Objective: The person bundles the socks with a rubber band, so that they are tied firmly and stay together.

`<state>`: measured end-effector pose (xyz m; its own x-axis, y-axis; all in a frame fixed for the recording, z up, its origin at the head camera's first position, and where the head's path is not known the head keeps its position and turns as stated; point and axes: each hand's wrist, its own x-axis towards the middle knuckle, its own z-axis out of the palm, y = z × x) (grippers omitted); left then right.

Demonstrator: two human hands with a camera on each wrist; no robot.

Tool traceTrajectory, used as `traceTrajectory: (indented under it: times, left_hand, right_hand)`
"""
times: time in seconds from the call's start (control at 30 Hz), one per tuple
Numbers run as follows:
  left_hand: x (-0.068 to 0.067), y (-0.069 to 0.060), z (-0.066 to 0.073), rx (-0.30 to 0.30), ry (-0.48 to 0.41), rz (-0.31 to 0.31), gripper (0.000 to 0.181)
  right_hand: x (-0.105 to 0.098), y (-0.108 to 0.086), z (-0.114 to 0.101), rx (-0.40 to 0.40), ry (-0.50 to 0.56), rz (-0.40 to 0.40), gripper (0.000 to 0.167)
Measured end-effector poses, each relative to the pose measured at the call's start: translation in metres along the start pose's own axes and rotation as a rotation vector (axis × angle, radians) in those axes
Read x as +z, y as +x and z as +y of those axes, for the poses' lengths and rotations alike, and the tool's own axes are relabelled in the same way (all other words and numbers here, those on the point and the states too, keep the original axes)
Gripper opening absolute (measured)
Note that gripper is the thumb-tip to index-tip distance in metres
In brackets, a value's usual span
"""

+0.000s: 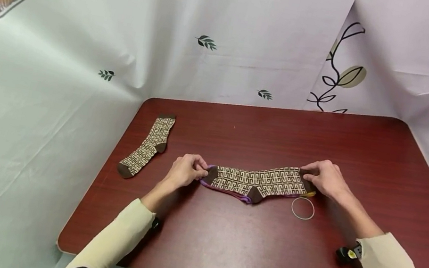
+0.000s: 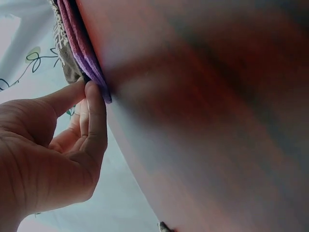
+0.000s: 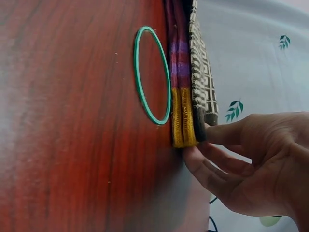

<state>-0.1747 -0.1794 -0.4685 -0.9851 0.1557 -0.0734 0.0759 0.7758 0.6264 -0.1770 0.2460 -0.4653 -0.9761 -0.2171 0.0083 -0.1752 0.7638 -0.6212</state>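
A brown-and-cream patterned sock [image 1: 240, 180] lies flat over purple and yellow-cuffed socks [image 3: 182, 118] in a stack on the table. At its dark toe, my left hand [image 1: 186, 171] pinches the patterned sock between thumb and index finger; the purple toe [image 2: 96, 79] below sits against the fingertips. My right hand [image 1: 329, 179] pinches the dark cuff at the other end. In the right wrist view its thumb is on that cuff, and other fingers reach beside the yellow cuffs. A thin pale green ring-shaped band [image 1: 303, 208] lies just in front of the cuff end.
A second patterned sock [image 1: 147, 147] lies alone on the left side of the dark red table [image 1: 246, 249]. Behind and beside the table hangs a white sheet [image 1: 245, 10] with leaf prints.
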Motion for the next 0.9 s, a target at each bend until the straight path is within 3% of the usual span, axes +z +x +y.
traceTrajectory:
  times: [0.3,0.43,0.67,0.9]
  left_hand:
    - [0.0003,0.0015,0.0058,0.021,0.033,-0.018,0.027]
    - [-0.0006,0.0010,0.0083,0.039,0.050,-0.020,0.024]
    - [-0.0015,-0.0003,0.0089,0.019,0.048,-0.025,0.012]
    - [-0.0050,-0.0004,0.0104,0.027,0.085,-0.049,0.013]
  right_hand:
    - [-0.0084,0.0057,-0.0033,-0.008,0.037,-0.104,0.027]
    - [-0.0066,0.0062,-0.0029,0.005,0.034,-0.076,0.022]
    - [0.0004,0.0067,-0.0006,0.027,0.024,-0.010,0.018]
    - [-0.0012,0.0085,-0.0010,0.050,0.074,-0.025,0.018]
